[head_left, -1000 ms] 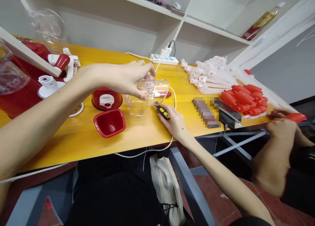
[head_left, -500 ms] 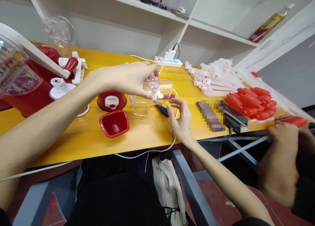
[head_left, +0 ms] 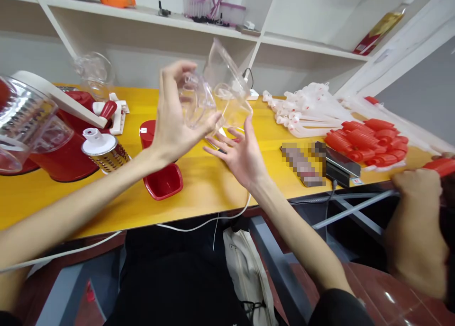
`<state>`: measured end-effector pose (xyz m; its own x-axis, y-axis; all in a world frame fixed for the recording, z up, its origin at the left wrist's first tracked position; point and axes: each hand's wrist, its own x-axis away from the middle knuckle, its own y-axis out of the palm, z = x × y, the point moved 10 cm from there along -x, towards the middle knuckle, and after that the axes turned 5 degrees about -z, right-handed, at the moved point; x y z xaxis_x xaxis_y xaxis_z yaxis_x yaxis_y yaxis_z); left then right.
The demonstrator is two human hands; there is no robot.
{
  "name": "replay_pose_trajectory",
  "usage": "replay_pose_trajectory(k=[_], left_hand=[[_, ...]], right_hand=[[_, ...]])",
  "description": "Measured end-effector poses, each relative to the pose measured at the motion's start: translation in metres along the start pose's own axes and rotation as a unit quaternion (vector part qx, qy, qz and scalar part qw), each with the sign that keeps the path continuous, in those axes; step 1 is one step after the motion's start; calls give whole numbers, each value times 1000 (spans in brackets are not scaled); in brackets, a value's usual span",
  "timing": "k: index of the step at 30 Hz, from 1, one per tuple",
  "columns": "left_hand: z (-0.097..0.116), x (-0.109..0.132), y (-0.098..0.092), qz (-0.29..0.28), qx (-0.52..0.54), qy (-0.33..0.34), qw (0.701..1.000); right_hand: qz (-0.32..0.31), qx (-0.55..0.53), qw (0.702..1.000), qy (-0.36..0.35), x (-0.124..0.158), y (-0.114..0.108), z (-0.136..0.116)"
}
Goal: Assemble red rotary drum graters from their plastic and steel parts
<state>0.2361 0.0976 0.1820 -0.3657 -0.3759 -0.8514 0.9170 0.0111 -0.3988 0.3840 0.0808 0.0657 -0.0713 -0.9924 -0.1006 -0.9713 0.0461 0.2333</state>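
My left hand (head_left: 174, 110) is wrapped round the round end of a clear plastic grater housing (head_left: 229, 77), holding it up tilted above the table. Its wider, flared part points up and to the right. Below that part is my right hand (head_left: 245, 158), palm turned up and fingers spread; its fingertips come near the housing's lower rim, and whether they touch it I cannot tell. Under my left wrist sits a red square cup (head_left: 163, 186). A red base (head_left: 146, 132) behind it is partly hidden by my left hand.
On the left are a grater drum with a white hub (head_left: 112, 153) and an assembled red grater (head_left: 67, 150). Phones (head_left: 302, 165), orange ribbed parts (head_left: 366, 141) and white plastic parts (head_left: 305, 108) lie to the right. Another person's hand (head_left: 417, 186) holds something orange at far right.
My left hand has raised the clear housing off the table and tipped its flared part upward. The right hand has turned palm up with its fingers spread. My view has shifted slightly.
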Motion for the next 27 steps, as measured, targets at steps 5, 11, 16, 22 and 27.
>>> replay_pose_trajectory(k=[5,11,16,22,27], left_hand=[[18,20,28,-50,-54,70,995],[19,35,37,-171,-12,125,977],[2,35,36,-236,-35,101,966],[2,39,31,-233,-117,104,960],[7,52,9,-276,-143,61,949]], right_hand=[[-47,53,993,-95,-15,16,-35],[-84,-53,995,-22,-34,1,-4],[-90,-161,983,13,-42,-1,4],[-118,-118,986,-27,-42,11,-12],[-168,-6,980,-102,-46,17,-18]])
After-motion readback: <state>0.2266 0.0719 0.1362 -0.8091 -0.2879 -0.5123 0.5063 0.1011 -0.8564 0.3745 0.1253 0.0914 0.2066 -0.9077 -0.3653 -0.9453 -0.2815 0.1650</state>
